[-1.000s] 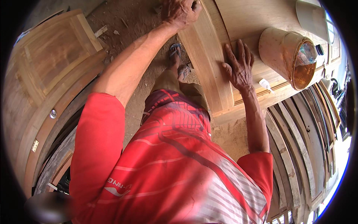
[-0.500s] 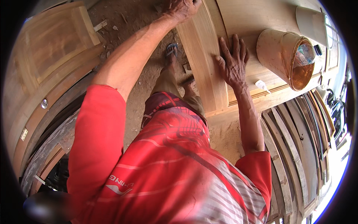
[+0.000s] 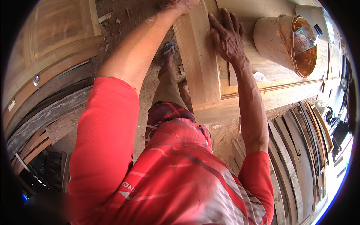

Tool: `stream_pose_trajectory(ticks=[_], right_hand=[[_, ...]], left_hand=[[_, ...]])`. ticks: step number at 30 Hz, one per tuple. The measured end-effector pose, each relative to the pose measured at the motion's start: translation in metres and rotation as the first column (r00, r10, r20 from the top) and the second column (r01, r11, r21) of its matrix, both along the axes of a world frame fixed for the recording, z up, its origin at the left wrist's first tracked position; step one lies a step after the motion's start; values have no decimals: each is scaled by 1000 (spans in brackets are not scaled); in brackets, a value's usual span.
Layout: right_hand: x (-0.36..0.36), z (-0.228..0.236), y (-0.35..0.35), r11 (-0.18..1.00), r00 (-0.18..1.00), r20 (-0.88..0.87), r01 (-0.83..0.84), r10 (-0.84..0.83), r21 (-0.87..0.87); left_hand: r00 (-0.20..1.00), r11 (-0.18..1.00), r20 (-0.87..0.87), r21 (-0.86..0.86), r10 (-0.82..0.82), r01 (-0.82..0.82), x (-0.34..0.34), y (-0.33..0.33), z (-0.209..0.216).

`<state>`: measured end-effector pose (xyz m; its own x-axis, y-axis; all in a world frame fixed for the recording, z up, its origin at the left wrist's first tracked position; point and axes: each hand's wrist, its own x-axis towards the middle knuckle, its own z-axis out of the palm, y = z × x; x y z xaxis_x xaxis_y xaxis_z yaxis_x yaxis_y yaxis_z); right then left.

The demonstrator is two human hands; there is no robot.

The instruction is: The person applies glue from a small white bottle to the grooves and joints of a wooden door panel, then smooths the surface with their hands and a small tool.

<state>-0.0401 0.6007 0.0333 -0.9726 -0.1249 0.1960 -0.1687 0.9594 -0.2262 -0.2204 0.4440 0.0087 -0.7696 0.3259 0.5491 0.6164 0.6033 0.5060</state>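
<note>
A pale wooden door point(image 3: 198, 63) with a raised frame and recessed panel lies flat in front of me. My right hand point(image 3: 227, 39) rests palm down on it, fingers stretched and a little apart. At the top edge of the head view, my left hand point(image 3: 183, 6) is over the door's left edge. Its fingers look curled, but the picture cuts them off and whatever they may grip is hidden. To the right of my right hand a stained whitish bucket point(image 3: 272, 41) lies on its side on the door, with a clear plastic bottle point(image 3: 305, 38) at its mouth.
A small white plastic piece point(image 3: 260, 77) lies by my right forearm. Another panelled door point(image 3: 62, 30) is at the left, near stacked boards point(image 3: 52, 86). Several long planks point(image 3: 296, 150) lie at the right. A pale cylindrical container point(image 3: 315, 17) stands behind the bucket.
My view has shifted, so the doors and bucket sit higher in the picture. My right hand stays spread on the door, and my left stays at its left edge, now cut off more.
</note>
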Motion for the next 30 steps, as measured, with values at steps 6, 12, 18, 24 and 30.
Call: stream_pose_trajectory(ticks=[6, 12, 18, 24, 30], right_hand=[[42, 4, 7, 983, 996, 13, -84, 87, -163], [1, 1, 17, 997, 998, -45, -40, 36, -71], [40, -2, 35, 969, 993, 16, -110, 117, -219], [-7, 5, 26, 984, 994, 21, -102, 106, -145], [10, 9, 30, 971, 976, 64, -198, 207, -134]], left_hand=[[999, 1000, -44, -6, 11, -11, 0, -7, 0], [997, 999, -67, 25, -28, 30, -4, -1, -9], [998, 1000, -64, 8, -8, 8, -5, -7, -8], [997, 1000, -77, -17, 12, -14, -3, -3, -10], [999, 1000, -48, -20, 16, -17, -3, -4, -9]])
